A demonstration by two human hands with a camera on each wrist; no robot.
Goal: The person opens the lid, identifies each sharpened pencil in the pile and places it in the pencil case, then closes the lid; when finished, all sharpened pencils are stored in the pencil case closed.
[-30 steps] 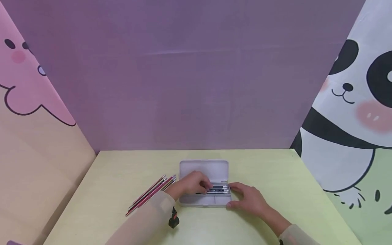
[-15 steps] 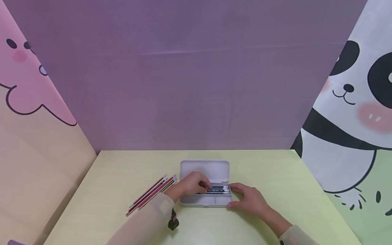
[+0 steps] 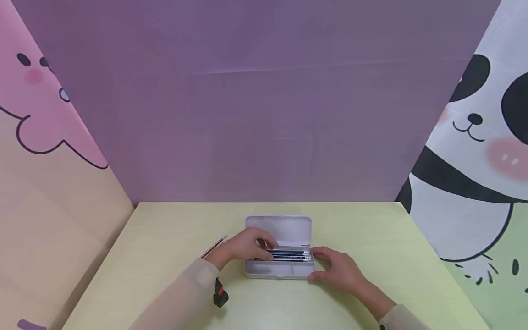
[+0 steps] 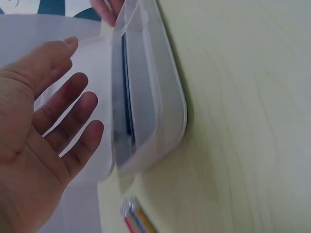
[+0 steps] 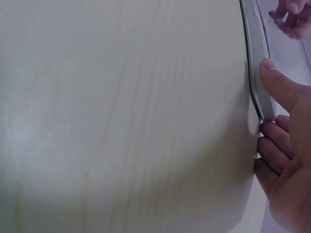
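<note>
A white pencil case [image 3: 268,269] stands on the table with its lid [image 3: 290,229] raised at the back. Dark pencils [image 3: 290,255] lie lengthwise in its rear compartment, their ends toward the right. Over the case's left part hovers my left hand [image 3: 247,244], fingers loosely spread; the left wrist view shows nothing in its palm. My right hand [image 3: 340,270] holds the right end of the case, thumb at the front corner and fingers around the end. Left of the case, more pencils [image 3: 213,246] lie on the table, mostly hidden by my left forearm.
A pale wooden table [image 3: 350,229] carries everything. Behind it rises a purple backdrop [image 3: 264,114]. Printed side panels flank it, one with a panda [image 3: 466,183]. A small black device [image 3: 220,295] hangs at my left wrist.
My left hand has drawn back leftward and loosened its fingers, uncovering more of the dark pencils in the case. The right hand keeps its place at the case's end.
</note>
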